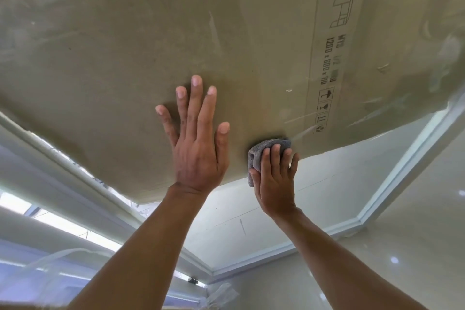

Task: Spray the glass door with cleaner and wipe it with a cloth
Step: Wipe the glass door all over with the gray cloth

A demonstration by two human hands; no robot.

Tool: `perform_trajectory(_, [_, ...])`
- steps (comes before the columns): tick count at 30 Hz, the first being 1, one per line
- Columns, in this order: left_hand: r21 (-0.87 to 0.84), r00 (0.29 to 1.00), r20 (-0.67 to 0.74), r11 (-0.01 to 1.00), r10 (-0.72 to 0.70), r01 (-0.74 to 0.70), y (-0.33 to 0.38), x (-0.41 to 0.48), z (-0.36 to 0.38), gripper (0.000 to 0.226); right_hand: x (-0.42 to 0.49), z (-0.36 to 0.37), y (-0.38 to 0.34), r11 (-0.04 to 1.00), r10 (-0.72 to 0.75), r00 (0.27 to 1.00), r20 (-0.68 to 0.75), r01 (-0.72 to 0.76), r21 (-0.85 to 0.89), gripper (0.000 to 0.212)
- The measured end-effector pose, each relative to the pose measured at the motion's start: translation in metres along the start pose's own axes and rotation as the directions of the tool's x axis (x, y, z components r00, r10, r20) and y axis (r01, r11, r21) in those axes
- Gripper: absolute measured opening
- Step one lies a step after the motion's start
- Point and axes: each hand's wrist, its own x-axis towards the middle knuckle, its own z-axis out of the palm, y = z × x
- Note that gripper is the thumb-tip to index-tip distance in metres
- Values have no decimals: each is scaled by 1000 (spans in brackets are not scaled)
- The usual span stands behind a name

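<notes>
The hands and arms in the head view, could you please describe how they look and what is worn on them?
Both are bare. The left arm and right arm show no sleeves up to the frame's edge. The left hand and right hand wear no gloves, rings, watch or bands that show. The fingernails are short and unpainted.

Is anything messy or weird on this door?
Yes. Whitish streaks smear the glass door right of the gray cloth, so it isn't clean yet. The brown cardboard sheet covering it has a ragged lower-left edge.
</notes>
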Motion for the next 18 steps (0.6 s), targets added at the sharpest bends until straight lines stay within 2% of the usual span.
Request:
perform_trajectory(3, [24, 1000, -2, 1000, -3, 3, -1, 0, 2, 48, 4, -1, -7, 1000, 6, 1000, -5, -6, 16, 61])
perform_trajectory(10, [49, 999, -15, 998, -32, 33, 2, 0, 4, 50, 82, -15, -42, 1000, -15, 986, -169, 19, 24, 67])
perform_trajectory(14, [-30, 996, -81, 999, -37, 35, 5, 4, 2, 53, 129, -32, -56, 998, -65, 974, -216, 68, 5, 64])
perform_trajectory(18, [-68, 991, -128, 997, -36, 27, 12, 17, 4, 55, 163, -43, -51, 1000, -3, 970, -243, -1, -17, 57])
